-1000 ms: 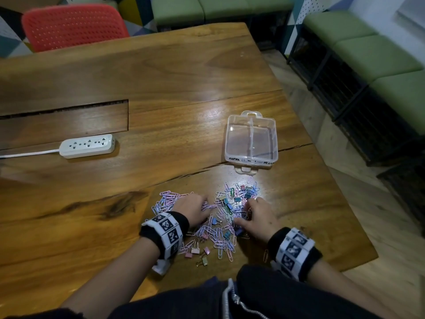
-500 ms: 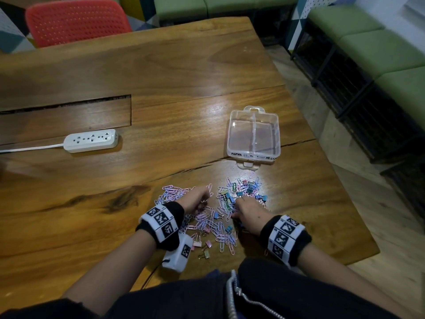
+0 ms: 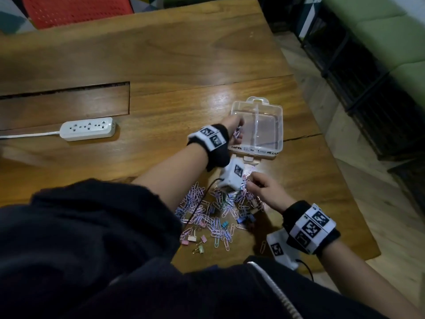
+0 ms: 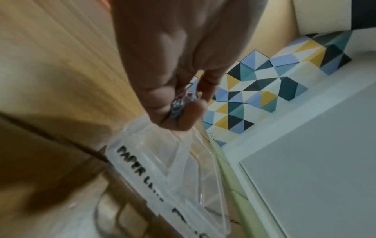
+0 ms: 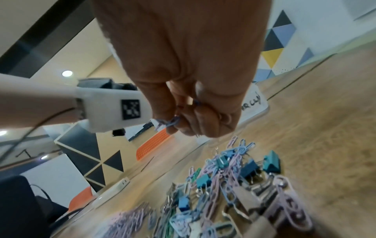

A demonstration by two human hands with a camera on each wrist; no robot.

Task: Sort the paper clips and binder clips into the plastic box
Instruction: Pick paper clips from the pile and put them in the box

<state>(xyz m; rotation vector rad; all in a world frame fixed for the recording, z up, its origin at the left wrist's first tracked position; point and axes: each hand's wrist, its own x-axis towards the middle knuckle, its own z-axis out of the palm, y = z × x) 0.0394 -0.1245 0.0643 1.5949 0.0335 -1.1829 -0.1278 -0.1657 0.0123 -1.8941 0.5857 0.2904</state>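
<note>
A clear plastic box with two compartments stands open on the wooden table; its near wall bears handwritten labels. My left hand hovers over the box's left compartment and pinches a small bunch of paper clips. A scattered pile of pastel paper clips and coloured binder clips lies nearer to me. My right hand is at the pile's far right edge, its fingers curled round several paper clips. Blue and teal binder clips lie just below it.
A white power strip with its cord lies on the table to the left. A long recessed slot runs behind it. A red chair stands at the far side. The table's right edge drops to the floor; green benches stand beyond.
My left hand has left the pile and travelled forward to the box with paper clips in it. My right hand has shifted to the pile's far right and lifted slightly. The head view tilted closer.
</note>
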